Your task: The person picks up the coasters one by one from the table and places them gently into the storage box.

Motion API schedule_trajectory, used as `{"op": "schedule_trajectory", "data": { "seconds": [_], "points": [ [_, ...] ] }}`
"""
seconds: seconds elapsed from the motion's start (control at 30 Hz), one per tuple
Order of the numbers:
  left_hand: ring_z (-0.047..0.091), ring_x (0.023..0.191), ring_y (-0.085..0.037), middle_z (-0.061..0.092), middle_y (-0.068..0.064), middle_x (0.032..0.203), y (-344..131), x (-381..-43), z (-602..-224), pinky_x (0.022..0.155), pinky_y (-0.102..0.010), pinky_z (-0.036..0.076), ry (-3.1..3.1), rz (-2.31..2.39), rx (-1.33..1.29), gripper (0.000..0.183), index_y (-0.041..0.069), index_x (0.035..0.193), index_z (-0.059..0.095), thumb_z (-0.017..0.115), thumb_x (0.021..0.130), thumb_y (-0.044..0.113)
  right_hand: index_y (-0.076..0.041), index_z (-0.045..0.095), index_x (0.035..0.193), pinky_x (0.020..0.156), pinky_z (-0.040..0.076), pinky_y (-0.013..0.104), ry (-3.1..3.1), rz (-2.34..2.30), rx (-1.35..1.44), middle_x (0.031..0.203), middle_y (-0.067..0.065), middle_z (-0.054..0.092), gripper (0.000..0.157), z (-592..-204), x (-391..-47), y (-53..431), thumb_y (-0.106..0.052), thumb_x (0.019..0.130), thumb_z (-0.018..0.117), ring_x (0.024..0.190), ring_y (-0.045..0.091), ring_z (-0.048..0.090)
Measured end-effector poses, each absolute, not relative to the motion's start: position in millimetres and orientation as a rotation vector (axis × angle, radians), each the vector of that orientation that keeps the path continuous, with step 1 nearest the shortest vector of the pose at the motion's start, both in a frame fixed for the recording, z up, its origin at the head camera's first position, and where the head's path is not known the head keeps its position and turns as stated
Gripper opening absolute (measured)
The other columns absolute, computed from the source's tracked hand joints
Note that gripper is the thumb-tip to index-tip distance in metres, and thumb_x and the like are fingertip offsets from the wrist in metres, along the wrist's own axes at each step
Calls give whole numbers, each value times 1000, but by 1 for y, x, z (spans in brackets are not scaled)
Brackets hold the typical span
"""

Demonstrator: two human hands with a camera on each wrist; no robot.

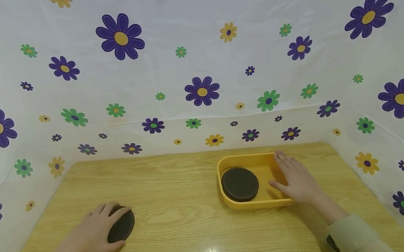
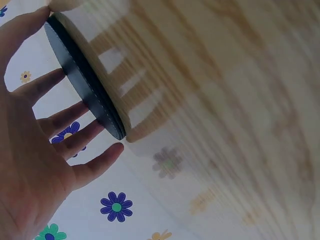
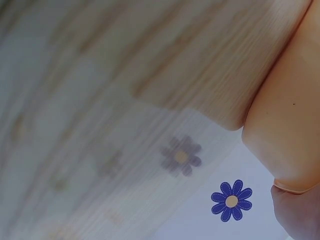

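Observation:
A round black coaster point(image 1: 122, 226), with stitching along its rim, is at the left of the wooden table. My left hand point(image 1: 92, 233) grips it by the edge, thumb at the near side and fingers over the far side. In the left wrist view, the coaster point(image 2: 82, 77) lies close to the table, and the little finger stays off it. A second dark coaster point(image 1: 240, 184) lies inside a yellow rectangular tray point(image 1: 239, 206), at its left end. My right hand point(image 1: 298, 179) rests over the tray's right end, fingers fairly straight, thumb extended inside; its contact underneath is hidden.
The glossy wooden table point(image 1: 183, 239) reflects its surroundings. White cloth point(image 1: 168, 73) printed with purple, yellow and green flowers stands up behind the table and along both sides. Bare wood lies between the left hand and the tray.

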State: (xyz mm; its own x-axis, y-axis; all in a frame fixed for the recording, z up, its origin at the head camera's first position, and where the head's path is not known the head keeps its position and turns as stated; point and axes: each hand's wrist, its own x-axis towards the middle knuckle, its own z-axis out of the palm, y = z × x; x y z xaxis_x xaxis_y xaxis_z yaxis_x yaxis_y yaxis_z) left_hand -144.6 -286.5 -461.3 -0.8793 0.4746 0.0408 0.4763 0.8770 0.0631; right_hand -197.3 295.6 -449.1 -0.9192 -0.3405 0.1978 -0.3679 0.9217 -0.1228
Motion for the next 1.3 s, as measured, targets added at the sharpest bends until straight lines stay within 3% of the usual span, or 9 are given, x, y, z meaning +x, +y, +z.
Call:
{"op": "schedule_trajectory", "data": {
  "seconds": [0.43,1.3],
  "points": [
    [48,105,-24,47,-2,123,-287,-149,-466,72,-47,48,-3030,-155,-779,77,28,132,51,75,64,55,6,26,145,110,21,53,-2891,253,536,153,21,23,85,-446,-195,293,-51,88,55,141,37,22],
    [46,108,-27,48,-8,123,-260,-184,-455,79,-48,45,-2921,-29,-875,80,26,131,53,73,61,58,5,23,146,111,19,53,-2923,259,531,154,21,19,86,-447,-196,295,-51,89,54,141,37,18]
  ]
}}
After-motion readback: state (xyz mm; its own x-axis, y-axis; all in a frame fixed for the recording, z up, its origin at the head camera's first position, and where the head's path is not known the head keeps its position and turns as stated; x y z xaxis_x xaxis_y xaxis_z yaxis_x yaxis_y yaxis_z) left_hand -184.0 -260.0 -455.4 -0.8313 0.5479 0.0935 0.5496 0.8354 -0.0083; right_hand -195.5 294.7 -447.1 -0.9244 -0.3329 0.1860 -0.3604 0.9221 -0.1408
